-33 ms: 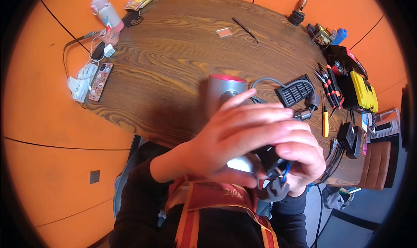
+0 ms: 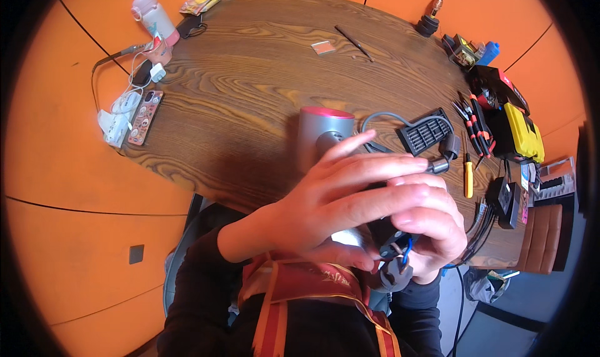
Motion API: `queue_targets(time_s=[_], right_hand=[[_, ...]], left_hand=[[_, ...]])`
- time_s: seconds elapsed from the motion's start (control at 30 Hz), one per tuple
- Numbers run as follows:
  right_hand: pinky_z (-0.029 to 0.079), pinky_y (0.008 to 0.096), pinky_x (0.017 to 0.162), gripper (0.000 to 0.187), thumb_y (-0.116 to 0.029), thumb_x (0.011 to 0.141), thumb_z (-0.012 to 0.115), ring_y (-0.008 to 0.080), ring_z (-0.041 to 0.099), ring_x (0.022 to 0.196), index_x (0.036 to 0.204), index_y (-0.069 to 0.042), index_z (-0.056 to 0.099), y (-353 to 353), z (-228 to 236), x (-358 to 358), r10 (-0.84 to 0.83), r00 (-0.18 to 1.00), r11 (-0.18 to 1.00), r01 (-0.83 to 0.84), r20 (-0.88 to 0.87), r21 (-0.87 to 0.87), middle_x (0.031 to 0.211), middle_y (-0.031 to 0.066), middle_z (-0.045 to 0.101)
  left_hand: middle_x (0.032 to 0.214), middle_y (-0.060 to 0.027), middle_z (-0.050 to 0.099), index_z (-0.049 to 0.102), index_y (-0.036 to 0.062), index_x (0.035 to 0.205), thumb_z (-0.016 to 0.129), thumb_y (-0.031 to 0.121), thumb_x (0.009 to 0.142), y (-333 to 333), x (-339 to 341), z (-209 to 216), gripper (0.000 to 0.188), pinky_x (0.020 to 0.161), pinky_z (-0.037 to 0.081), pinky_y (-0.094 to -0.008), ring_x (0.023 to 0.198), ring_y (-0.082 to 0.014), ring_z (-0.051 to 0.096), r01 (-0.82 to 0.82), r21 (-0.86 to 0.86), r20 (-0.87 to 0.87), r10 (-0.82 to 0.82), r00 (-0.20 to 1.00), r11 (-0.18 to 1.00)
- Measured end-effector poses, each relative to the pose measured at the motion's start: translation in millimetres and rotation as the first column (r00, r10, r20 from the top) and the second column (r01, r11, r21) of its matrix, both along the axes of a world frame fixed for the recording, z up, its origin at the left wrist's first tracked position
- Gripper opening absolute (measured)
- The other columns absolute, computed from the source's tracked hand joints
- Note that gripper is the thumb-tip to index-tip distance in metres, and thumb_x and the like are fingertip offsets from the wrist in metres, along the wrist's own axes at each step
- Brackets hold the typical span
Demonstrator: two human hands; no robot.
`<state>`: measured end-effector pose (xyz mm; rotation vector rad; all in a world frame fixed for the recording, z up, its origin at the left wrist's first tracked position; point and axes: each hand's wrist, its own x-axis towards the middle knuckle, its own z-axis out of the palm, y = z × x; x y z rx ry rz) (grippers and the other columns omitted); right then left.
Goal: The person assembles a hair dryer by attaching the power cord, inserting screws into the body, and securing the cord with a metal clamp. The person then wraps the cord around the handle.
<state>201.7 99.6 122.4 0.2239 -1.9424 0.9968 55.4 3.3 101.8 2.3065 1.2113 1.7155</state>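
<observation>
Both hands meet over my lap at the table's near edge, around a small black part [image 2: 389, 233] with a blue wire. My left hand [image 2: 331, 201] reaches across it, thumb below and fingers over the top, the index finger overlapping the other hand. My right hand [image 2: 437, 226] is curled around the same part from the right. Much of the part is hidden by fingers. Just beyond my left hand, a grey hair dryer body [image 2: 310, 135] with a pink rim stands on the table, its lower side covered by my hand.
To the right lie a black screwdriver bit case [image 2: 427, 132], a grey cable, a yellow-handled screwdriver [image 2: 469, 177], red-black pliers [image 2: 480, 132] and a yellow-black toolbox [image 2: 524, 135]. At the left are a phone [image 2: 145, 118], a power strip [image 2: 122, 116] and a pink bottle [image 2: 154, 19].
My hands and the black part have shifted very slightly, with the left fingers a little farther right. The things on the table have not moved.
</observation>
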Motion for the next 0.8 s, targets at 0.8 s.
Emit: queue_targets(time_s=[0.8], right_hand=[[0.049, 0.0354, 0.078, 0.038, -0.018, 0.059, 0.083, 0.0254, 0.065, 0.084, 0.086, 0.0, 0.064, 10.9, -12.4, 11.7, -0.186, 0.982, 0.982, 0.186, 0.04, 0.017, 0.089, 0.0122, 0.068]], left_hand=[[0.125, -0.0204, 0.055, 0.057, -0.0026, 0.12, 0.071, 0.04, 0.074, 15.1, -1.2, -10.5, 0.065, 0.094, 0.039, -0.0393, 0.11, -0.0281, 0.055, 0.001, -0.076, 0.132, 0.009, 0.991, 0.997]])
